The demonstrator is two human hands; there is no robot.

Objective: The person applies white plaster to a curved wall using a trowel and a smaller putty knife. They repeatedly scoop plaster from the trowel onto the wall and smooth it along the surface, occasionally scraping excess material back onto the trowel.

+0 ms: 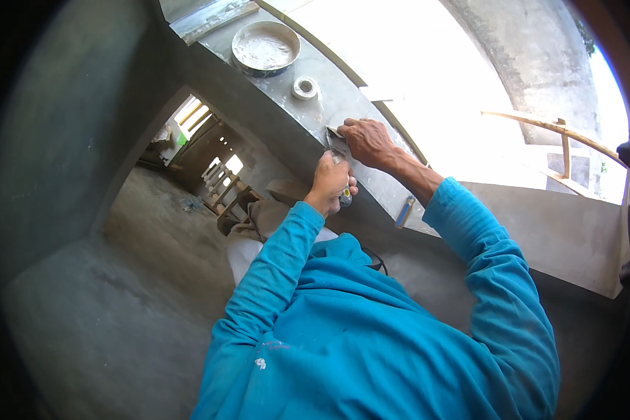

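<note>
My left hand (pixel 331 183) is closed around the handle of a putty knife (pixel 337 144). Its metal blade points up and away from me, and the rounded handle end sticks out below my fist. Right at the blade's tip, my right hand (pixel 369 143) has its fingers curled together. A thin dark edge shows by those fingertips, but I cannot tell whether it is a separate piece or part of the blade. Both hands are over a grey ledge (pixel 381 183). Farther along it stand a round pan of whitish paste (pixel 265 50) and a roll of white tape (pixel 304 88).
A blue-and-silver cutter-like tool (pixel 404 212) lies on the ledge, right of my hands. A pale, smeared board (pixel 213 19) rests at its far left end. Beyond the ledge is a bright opening with a wooden pole railing (pixel 549 126). The concrete floor (pixel 129 308) lies below left.
</note>
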